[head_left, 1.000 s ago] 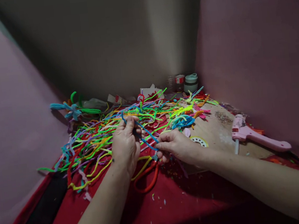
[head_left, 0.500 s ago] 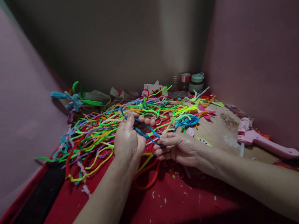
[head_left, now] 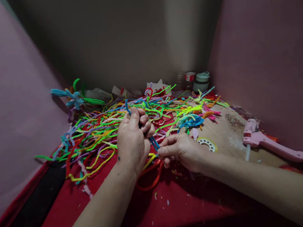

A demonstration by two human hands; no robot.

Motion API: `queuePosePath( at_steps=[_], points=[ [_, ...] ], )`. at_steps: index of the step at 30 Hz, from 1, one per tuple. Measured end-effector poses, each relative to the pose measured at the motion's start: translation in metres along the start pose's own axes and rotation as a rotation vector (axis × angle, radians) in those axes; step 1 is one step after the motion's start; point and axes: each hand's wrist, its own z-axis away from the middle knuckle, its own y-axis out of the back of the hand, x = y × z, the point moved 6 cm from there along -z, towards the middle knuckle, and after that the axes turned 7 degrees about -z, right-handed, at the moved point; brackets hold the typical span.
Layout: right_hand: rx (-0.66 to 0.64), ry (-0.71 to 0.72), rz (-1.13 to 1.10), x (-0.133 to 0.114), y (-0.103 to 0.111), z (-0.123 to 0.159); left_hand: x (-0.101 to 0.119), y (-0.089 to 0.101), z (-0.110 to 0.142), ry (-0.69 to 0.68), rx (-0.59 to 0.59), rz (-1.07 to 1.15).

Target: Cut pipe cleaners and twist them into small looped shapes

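A blue pipe cleaner runs between my two hands, its strands lying close side by side. My left hand is closed around its upper part, and one end pokes up above the thumb. Lower and to the right, my right hand pinches the other end between thumb and fingers. Behind the hands spreads a tangled heap of many-coloured pipe cleaners. A red pipe cleaner loop lies on the cloth just below the hands. What sits inside my left fist is hidden.
On the right, a pink glue gun rests on a tan board, near a tape roll. A black strip lies at left on the red cloth. At the back stand a lidded cup and a bottle.
The blue pipe cleaner's open loop has been drawn narrow, its strands now together. My left fingers have curled closed around it, and my right hand has dropped slightly.
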Motion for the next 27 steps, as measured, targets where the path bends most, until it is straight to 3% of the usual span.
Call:
queuePosePath(
  at_steps=[5, 11, 17, 23, 27],
  points=[
    [0.03, 0.137, 0.013, -0.016, 0.002, 0.003, -0.003, 0.004, -0.002, 0.04, -0.104, -0.03],
    [0.037, 0.195, -0.093, -0.028, 0.009, 0.004, -0.033, 0.001, 0.014, 0.39, -0.415, -0.332],
    [-0.078, 0.168, -0.126, -0.026, 0.008, 0.003, -0.035, 0.003, 0.016, 0.306, -0.32, -0.407],
    [-0.245, -0.138, -0.292, -0.011, 0.001, 0.004, -0.04, 0.004, 0.016, 0.438, -0.321, -0.306],
    [-0.238, -0.214, -0.393, -0.007, 0.001, 0.004, -0.043, 0.005, 0.017, 0.466, -0.31, -0.293]
  ],
)
